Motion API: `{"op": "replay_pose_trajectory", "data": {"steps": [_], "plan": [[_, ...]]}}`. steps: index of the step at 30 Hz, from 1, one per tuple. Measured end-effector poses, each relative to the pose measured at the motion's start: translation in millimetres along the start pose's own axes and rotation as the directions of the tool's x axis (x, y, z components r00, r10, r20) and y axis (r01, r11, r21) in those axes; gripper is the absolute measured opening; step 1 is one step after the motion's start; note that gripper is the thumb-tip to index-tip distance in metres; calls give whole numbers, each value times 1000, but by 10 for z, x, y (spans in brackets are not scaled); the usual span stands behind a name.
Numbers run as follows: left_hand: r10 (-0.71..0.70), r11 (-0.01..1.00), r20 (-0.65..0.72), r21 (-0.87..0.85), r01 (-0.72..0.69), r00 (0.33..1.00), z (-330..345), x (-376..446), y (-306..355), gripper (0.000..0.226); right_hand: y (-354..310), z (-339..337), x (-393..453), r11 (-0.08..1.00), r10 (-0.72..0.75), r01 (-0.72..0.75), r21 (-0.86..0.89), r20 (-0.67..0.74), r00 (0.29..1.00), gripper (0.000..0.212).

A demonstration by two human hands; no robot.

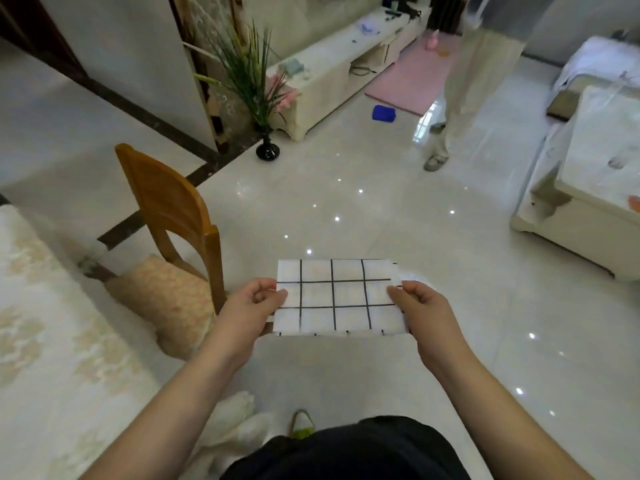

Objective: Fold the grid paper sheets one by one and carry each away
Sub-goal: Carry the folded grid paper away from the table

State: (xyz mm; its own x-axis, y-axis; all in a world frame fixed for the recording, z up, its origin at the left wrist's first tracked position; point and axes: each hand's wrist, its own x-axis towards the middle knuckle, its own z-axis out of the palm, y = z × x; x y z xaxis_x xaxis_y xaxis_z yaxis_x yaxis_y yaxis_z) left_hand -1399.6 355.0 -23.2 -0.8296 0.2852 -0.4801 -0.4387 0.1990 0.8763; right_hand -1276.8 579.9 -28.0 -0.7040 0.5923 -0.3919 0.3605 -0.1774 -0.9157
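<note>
A folded white sheet of grid paper (339, 296) with black lines is held flat in the air in front of me, above the shiny tiled floor. My left hand (247, 308) pinches its left edge between thumb and fingers. My right hand (424, 311) pinches its right edge the same way. The sheet looks doubled, with short line ends showing along its near edge. No other grid sheets are in view.
A wooden chair (173, 216) with a cushioned seat stands to my left beside a cloth-covered table (52, 334). A black vase with a plant (267, 148) stands on the floor ahead. Another person's legs (453, 109) are ahead right. A white cabinet (588, 209) is at right.
</note>
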Motion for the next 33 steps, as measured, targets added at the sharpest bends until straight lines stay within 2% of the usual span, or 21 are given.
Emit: {"op": "replay_pose_trajectory", "data": {"steps": [7, 16, 24, 33], "plan": [[-13, 999, -81, -49, 9, 997, 90, 688, 380, 16, -367, 189, 891, 1000, 19, -18, -13, 70, 997, 37], [-49, 993, -172, -112, 30, 984, 444, 1715, 940, 19, -859, 317, 2307, 1000, 15, -10, -29, 175, 985, 5], [-76, 979, -316, -204, 11, 946, 474, 2310, 1322, 20, -1348, 655, 3186, 996, 20, 8, -92, 297, 955, 6], [-116, 960, -399, -282, -1, 909, -46, 3106, 1481, 13, -1754, 1572, 4023, 978, -3, 88, -188, 411, 912, 8]]}}
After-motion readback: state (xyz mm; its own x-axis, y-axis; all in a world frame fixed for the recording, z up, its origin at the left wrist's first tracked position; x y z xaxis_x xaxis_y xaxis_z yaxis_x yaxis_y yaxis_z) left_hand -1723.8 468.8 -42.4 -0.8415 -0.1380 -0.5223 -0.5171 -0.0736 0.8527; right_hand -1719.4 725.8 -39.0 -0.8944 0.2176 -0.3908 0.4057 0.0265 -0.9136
